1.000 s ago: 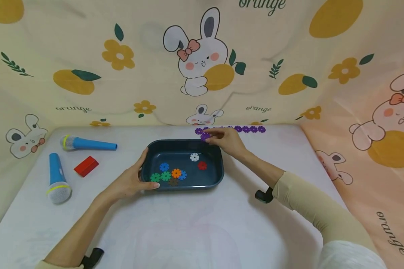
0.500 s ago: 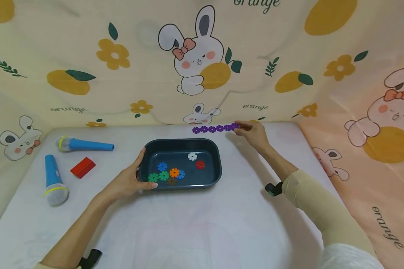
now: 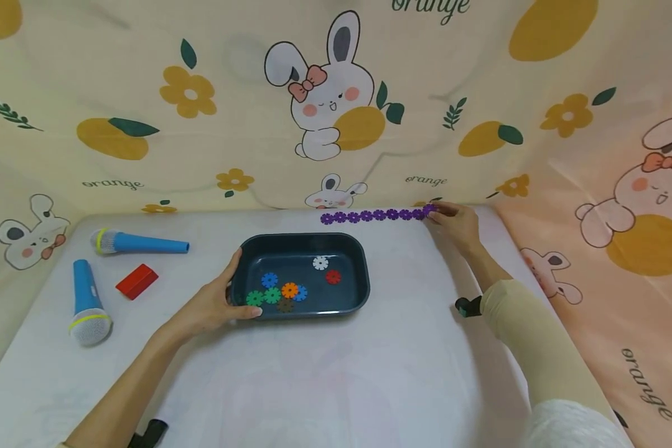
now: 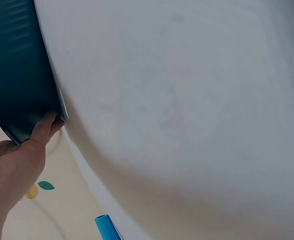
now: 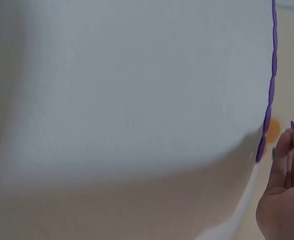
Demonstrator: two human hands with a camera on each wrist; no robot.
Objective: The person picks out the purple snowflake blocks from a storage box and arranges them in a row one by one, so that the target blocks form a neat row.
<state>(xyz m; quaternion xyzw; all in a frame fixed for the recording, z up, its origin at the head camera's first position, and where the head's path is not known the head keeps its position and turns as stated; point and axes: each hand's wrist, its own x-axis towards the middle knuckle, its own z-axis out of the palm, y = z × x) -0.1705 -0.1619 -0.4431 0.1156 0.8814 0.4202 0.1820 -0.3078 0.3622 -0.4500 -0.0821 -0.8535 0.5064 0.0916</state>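
My right hand pinches a purple notched disc between thumb and fingertips. It is at the right end of a row of purple notched discs along the table's far edge. In the right wrist view, the pinched disc is held just above the row, apart from it. With its thumb along the near rim and fingers behind the left end, my left hand grips a dark blue tray. Several loose notched discs lie in the tray, among them a white one, a red one and an orange one.
Two blue toy microphones lie on the left, one sideways and one pointing toward me. Between them and the tray is a red block. A printed cloth rises behind the white table.
My right hand has moved right along the row with the purple disc, from above the tray's far rim to the row's right end. My left hand stays on the tray.
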